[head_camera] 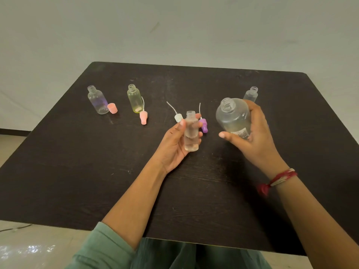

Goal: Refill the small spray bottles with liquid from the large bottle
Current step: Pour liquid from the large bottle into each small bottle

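While my left hand (175, 140) wraps around a small clear uncapped plastic spray bottle (191, 132), holding it upright above the dark wooden table (77, 171), my right hand (252, 136) grips the large frosted clear plastic bottle (232, 115), open-necked and tilted toward the small one. Behind my fingers lie a white spray pump (177, 116) and a purple spray pump (204, 127). Farther left stand a yellow-tinted small bottle (134, 99) with a pink spray pump (143, 116) beside it, and a clear purple-tinted small bottle (97, 100) next to a pink cap (112, 108). Another small clear bottle (251, 94) stands behind my right hand.
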Available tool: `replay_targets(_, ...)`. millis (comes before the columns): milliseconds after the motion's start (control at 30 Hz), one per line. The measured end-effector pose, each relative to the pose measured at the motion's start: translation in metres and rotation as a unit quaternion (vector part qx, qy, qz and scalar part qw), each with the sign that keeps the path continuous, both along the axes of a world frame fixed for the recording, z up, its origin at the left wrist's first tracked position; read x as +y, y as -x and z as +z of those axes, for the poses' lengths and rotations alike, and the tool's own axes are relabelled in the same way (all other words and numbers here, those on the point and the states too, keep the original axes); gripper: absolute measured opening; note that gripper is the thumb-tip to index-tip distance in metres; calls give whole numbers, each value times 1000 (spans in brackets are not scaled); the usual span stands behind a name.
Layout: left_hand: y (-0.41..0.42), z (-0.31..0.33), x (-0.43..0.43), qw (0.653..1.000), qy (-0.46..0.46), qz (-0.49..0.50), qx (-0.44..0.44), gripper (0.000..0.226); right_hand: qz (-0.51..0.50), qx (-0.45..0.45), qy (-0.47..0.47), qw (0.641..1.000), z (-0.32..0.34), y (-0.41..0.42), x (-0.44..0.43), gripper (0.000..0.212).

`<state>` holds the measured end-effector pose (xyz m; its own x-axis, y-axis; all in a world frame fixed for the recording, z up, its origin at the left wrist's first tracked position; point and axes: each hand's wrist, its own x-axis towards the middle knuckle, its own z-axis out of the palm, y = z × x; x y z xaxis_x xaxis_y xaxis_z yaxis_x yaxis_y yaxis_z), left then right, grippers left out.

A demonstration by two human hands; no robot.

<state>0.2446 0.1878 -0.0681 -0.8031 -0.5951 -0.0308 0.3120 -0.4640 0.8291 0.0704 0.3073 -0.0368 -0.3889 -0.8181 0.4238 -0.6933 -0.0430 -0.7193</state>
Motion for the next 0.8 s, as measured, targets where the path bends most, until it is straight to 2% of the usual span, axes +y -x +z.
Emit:
replay_targets(200, -2, 1, -4, 998, -48, 36, 22, 49, 2, -75, 27, 997, 5, 0, 0, 69)
replay_targets(467, -2, -1, -6, 995, -82, 37, 38, 50, -6, -93, 26, 995, 5, 7, 0, 74)
replay_targets(667, -1, -1, -4, 998, -36, 41, 19, 45, 2, -97, 24, 995, 6, 3, -3, 69)
replay_targets(800, 1, -2, 1, 1000, 24, 16, 0, 39, 0, -35, 21, 999, 3, 3, -3, 67)
